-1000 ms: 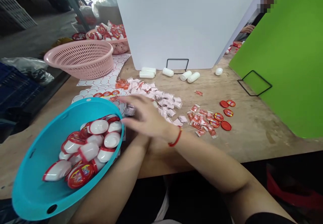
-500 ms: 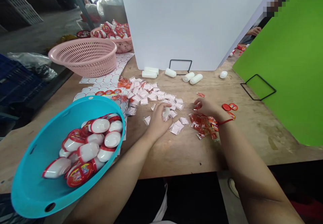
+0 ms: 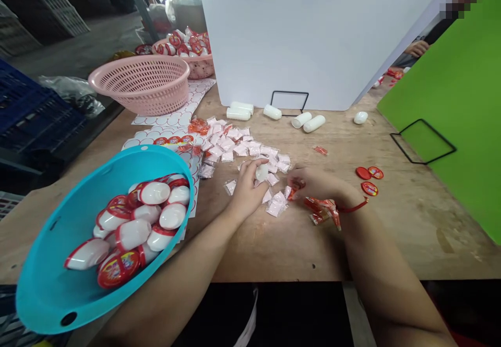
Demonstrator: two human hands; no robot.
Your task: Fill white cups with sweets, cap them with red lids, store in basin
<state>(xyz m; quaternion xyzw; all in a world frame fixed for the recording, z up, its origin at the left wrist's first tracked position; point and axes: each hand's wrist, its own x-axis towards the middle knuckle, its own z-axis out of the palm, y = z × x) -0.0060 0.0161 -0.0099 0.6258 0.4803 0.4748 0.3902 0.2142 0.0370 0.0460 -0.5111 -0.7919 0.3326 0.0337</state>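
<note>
On my feed: left hand mid-table, fingers curled round white shell — held low among pale pink sachets, likely to keep it steady. Right hand just right of it, fingers bent down by red sachets; whether they grip one, I cannot tell. Both sachet groups lie near hands, I judge for short reaches. Blue basin at near left holds white-and-red capsules — wall presumably stops rolling. White tubes lie far, red lids right, perhaps leaving hands room.
</note>
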